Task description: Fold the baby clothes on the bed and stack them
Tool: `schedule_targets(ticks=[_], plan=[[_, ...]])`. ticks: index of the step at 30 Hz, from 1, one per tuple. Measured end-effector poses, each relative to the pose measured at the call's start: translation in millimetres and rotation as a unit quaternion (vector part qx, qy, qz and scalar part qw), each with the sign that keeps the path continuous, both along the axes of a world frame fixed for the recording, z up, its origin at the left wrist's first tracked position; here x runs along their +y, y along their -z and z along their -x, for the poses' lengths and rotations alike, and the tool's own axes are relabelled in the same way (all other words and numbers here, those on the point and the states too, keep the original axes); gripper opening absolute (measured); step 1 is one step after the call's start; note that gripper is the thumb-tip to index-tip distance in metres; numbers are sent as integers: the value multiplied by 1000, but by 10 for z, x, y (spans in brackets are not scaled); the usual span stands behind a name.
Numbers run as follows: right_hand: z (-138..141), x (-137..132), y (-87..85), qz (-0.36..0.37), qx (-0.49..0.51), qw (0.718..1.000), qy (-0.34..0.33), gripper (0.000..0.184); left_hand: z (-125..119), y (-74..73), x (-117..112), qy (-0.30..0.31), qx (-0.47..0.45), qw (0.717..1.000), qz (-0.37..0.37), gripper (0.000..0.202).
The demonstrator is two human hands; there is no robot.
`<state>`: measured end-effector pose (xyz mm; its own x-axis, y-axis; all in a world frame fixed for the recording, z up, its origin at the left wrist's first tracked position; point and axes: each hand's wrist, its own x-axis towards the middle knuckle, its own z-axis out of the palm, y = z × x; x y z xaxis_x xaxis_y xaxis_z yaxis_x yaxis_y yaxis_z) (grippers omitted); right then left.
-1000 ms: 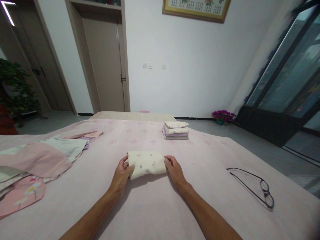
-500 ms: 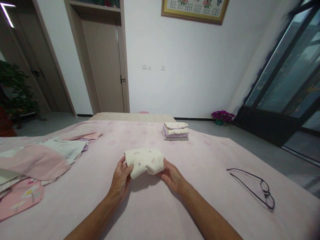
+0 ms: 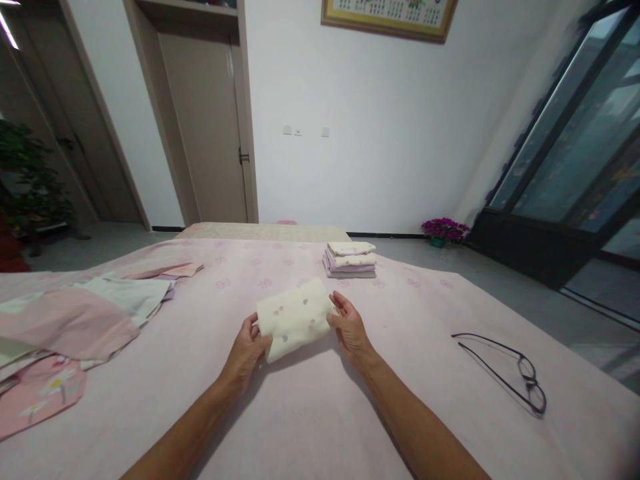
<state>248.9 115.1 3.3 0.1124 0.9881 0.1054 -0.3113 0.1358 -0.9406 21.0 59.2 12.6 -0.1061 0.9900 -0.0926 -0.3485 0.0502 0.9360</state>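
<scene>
A folded cream cloth (image 3: 296, 319) with small heart prints is held up between my hands, just above the pink sheet (image 3: 310, 427). My left hand (image 3: 249, 350) pinches its left edge, thumb in front and fingers behind. At the right edge, my right hand (image 3: 349, 327) grips the cloth between thumb and fingers, with some fingertips showing past it. The cloth tilts, its right side higher. Whether it is a garment I cannot tell. Farther off stands a neat stack of folded cloths (image 3: 350, 260), cream, lilac and grey.
To the left lies a loose heap of clothes (image 3: 75, 320) in pink, white and green, with a pink flowered piece (image 3: 47, 393) at its front. Black-framed glasses (image 3: 520, 373) rest unfolded on the right. A pot of purple flowers (image 3: 444, 230) stands on the floor beyond.
The cloth has turned so its right side is raised, and its sagging lower edge is now straighter. My right hand has moved up a little with its thumb now in front.
</scene>
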Motion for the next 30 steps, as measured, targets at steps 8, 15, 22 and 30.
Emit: schedule_targets(ticks=[8,15,22,30], plan=[[-171,5,293,-40,-326,941,85,53,95,72,105,13,76,992,97,71],[11,-300,34,-330,-576,747,-46,73,139,64,64,45,1,996,82,79],[291,-394,67,-322,-640,696,-52,73,100,16,45,22,-42,994,95,83],[335,-483,45,-351,-642,681,-38,65,104,64,37,22,-47,995,88,84]])
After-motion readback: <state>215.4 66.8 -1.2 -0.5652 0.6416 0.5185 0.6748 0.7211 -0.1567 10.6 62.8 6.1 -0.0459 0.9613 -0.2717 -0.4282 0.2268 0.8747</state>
